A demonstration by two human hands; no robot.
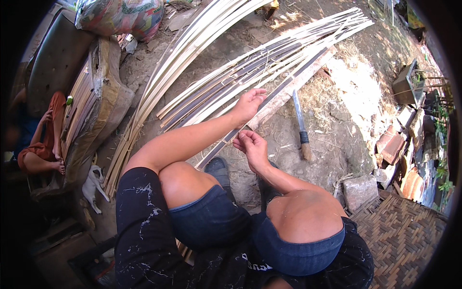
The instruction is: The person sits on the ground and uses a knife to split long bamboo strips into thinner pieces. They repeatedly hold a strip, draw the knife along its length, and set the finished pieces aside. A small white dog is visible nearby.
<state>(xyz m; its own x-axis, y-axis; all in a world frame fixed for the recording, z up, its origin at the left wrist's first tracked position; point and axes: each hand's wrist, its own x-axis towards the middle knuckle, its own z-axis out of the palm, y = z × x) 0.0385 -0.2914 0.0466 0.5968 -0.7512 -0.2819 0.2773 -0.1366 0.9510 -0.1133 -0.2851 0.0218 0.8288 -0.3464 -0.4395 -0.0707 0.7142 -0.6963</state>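
Note:
A long dark bamboo strip (288, 81) runs slantwise from between my feet up to the far right. My left hand (248, 107) has its fingers curled at the strip's middle, closed about its edge. Lower down, my right hand (252, 148) pinches the same strip between thumb and fingers, close to my shins. Under the strip's far half lies a pale, rough wooden board (283, 98). To the right of the board, a long-bladed knife (299, 118) with a dark-wrapped wooden handle rests on the ground.
Split bamboo strips (236, 72) lie fanned out ahead, with a paler bundle (161, 79) to their left. A white cat (94, 188) lies at left, near a seated person (45, 137). Stone blocks (360, 191) and a woven bamboo mat (404, 236) are at right.

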